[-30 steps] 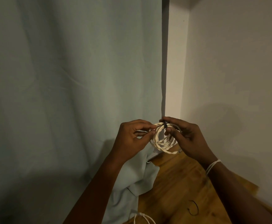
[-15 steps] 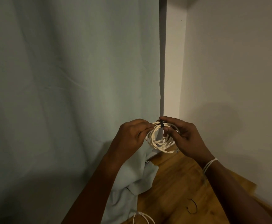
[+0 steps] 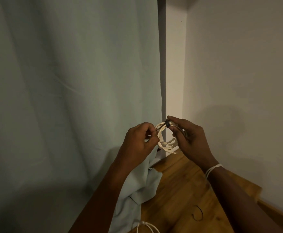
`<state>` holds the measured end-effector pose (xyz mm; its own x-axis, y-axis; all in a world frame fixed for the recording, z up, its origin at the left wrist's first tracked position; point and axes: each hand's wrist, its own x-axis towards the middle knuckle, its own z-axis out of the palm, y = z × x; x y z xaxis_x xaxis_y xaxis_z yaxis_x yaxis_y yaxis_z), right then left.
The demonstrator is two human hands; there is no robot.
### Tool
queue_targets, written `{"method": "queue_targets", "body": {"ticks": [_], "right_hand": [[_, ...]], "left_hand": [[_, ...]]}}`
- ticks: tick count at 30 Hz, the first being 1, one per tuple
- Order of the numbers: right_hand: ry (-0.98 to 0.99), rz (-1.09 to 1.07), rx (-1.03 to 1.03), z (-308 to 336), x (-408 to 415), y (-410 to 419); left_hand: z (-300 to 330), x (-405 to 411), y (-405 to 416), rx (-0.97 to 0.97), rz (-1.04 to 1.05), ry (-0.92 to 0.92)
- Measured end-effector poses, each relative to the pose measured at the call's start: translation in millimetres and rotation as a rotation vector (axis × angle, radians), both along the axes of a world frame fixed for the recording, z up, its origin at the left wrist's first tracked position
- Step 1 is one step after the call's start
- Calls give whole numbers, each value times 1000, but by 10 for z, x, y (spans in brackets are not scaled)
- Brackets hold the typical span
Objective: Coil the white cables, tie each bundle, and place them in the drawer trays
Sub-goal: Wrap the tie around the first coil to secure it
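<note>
The right hand [image 3: 190,138] grips a coil of white cable [image 3: 166,142], thumb and forefinger pinching the top of the loop where a dark tie [image 3: 167,123] wraps around the strands. The rest of its fingers curl behind the right side of the coil. The left hand [image 3: 140,142] is closed just to the left of the coil, fingertips pinched together on what looks like the thin dark tail of the tie, running from the wrap toward the fingers; the light is dim and the tail is too fine to be sure. The coil hangs upright between the two hands, held up in the air above the far corner of a wooden tabletop [image 3: 179,199], not touching it. Its lower strands spread apart slightly at the bottom.

A band of white cord [image 3: 212,170] circles the right wrist. On the tabletop, near the right forearm, lies a small dark loop of wire [image 3: 198,215]. At the bottom edge of the view another bit of white cable [image 3: 147,227] shows on the table beside a pale blue curtain [image 3: 70,98], whose lower folds spill onto the table's left side under the left forearm. Behind the hands a white wall [image 3: 238,73] meets the curtain at a corner.
</note>
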<state>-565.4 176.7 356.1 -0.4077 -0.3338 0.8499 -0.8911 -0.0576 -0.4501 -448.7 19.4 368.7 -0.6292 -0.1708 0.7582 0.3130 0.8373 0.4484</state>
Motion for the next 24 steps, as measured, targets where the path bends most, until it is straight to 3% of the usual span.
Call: {"method": "queue_targets", "body": {"ticks": [10,19,24], "right_hand": [[-141,-58,-97,-12,-114,179],[-249,-233,-61,-81,-452,788],[-361,-323,-91,-254,-727,1318]], "left_hand": [[-155,-311,366,405,-46,75],[-227,-809,1039,440,-79,38],[-300,-1236,1573,556,-115,-50]]}}
